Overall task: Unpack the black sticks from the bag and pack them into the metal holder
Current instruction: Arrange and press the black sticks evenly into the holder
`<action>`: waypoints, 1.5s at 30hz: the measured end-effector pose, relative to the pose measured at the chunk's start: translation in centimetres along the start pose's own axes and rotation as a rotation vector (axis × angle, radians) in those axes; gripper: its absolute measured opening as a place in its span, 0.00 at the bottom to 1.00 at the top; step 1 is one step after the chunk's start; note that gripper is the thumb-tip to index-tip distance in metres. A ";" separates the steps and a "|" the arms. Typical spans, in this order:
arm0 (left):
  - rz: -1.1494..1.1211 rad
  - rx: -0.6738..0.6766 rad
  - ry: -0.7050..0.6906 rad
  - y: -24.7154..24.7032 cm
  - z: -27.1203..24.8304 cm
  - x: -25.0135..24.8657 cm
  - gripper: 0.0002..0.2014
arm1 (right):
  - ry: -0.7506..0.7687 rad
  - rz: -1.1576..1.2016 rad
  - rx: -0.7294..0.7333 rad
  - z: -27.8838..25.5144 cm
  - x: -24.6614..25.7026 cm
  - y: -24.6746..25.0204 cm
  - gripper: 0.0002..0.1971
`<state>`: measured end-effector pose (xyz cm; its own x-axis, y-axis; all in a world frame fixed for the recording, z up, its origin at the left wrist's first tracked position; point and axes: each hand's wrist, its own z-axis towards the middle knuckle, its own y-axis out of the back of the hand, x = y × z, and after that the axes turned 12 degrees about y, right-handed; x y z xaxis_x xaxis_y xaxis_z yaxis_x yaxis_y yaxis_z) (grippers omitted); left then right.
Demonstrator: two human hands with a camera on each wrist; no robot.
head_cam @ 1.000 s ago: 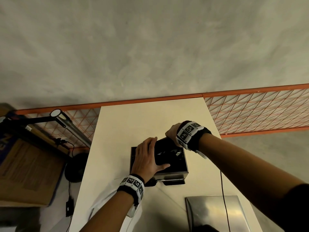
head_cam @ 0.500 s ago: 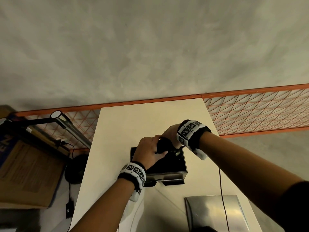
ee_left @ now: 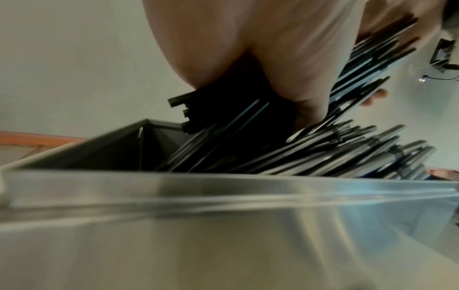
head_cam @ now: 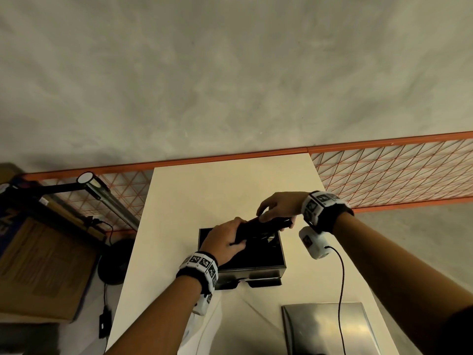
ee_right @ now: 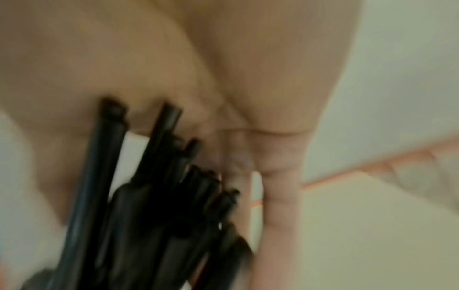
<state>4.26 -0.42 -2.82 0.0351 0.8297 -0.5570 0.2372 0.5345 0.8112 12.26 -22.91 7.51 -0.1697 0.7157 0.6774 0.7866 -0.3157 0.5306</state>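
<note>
A bundle of black sticks (head_cam: pixel 258 226) is held level just above the far end of the metal holder (head_cam: pixel 280 267), an open steel box on the cream table. My left hand (head_cam: pixel 225 242) grips the bundle's near-left end. My right hand (head_cam: pixel 277 210) grips its far-right end from above. In the left wrist view the bundle (ee_left: pixel 347 82) hangs over more black sticks (ee_left: pixel 310 155) leaning inside the holder (ee_left: pixel 174 190). The right wrist view shows the stick ends (ee_right: pixel 159 206) against my palm, blurred. No bag is clearly in view.
A flat steel plate (head_cam: pixel 327 329) lies on the table's near right, with a black cable (head_cam: pixel 341 283) running over it. An orange mesh fence (head_cam: pixel 396 170) runs behind the table. A lamp arm (head_cam: pixel 102 198) and cardboard boxes (head_cam: pixel 43 265) stand to the left.
Both hands closed on a bundle of sticks at the holder and lifted it. The bundle now hangs above the holder's far end, and my right hand has shifted right and up.
</note>
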 end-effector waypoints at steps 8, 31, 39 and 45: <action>0.024 0.063 0.073 -0.1 0.0 -1.6 0.39 | -0.048 0.513 -0.729 1.2 -2.7 -6.3 0.23; 0.056 0.039 -0.110 -2.9 0.7 -0.3 0.34 | 0.015 0.726 -1.021 1.8 -2.8 -12.6 0.20; 0.063 0.071 -0.181 -1.3 -1.6 2.0 0.41 | 0.201 0.234 -0.862 2.6 -2.4 -15.9 0.16; 0.185 0.243 0.023 0.1 -0.9 5.1 0.48 | 0.139 0.182 -0.930 2.8 -3.0 -15.8 0.15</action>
<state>3.61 4.00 -5.46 0.0782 0.9145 -0.3970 0.4545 0.3217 0.8306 2.01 -18.30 -4.31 -0.2069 0.5453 0.8123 0.0319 -0.8261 0.5627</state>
